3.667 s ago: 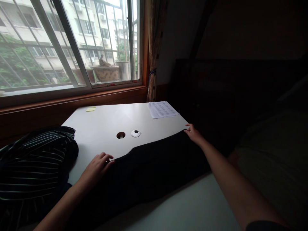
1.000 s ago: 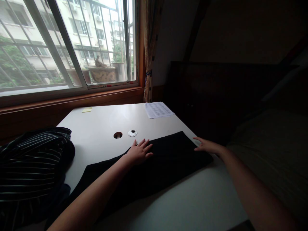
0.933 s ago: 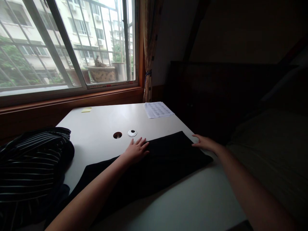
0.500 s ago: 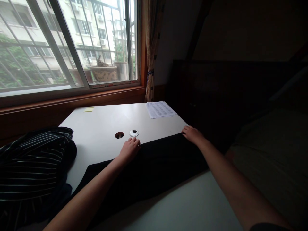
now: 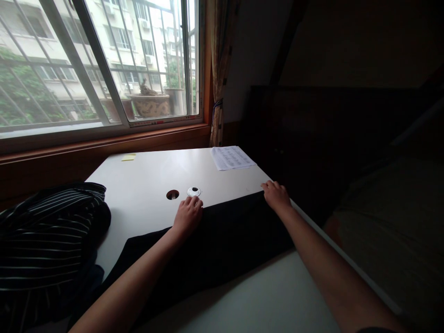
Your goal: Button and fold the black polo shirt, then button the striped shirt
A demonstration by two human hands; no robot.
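Dark cloth, which looks like a pair of black trousers (image 5: 222, 240), lies stretched flat across the white table (image 5: 149, 173). My left hand (image 5: 189, 213) rests at the middle of its far edge, fingers bent and closed on the fabric. At the far right corner of the cloth, my right hand (image 5: 276, 194) grips the edge with curled fingers, close to the table's side. The near left part of the trousers passes under my left forearm and is partly hidden.
A striped dark garment (image 5: 52, 240) is heaped at the left. Beyond my left hand are a round hole (image 5: 172, 194) and a white ring-shaped cover (image 5: 194, 191). Printed sheets (image 5: 233, 158) and a yellow note (image 5: 128, 157) lie at the back, below the window (image 5: 152, 60).
My right hand and the right end of the trousers have shifted slightly left, baring more of the table's right edge. My left hand stays almost in place.
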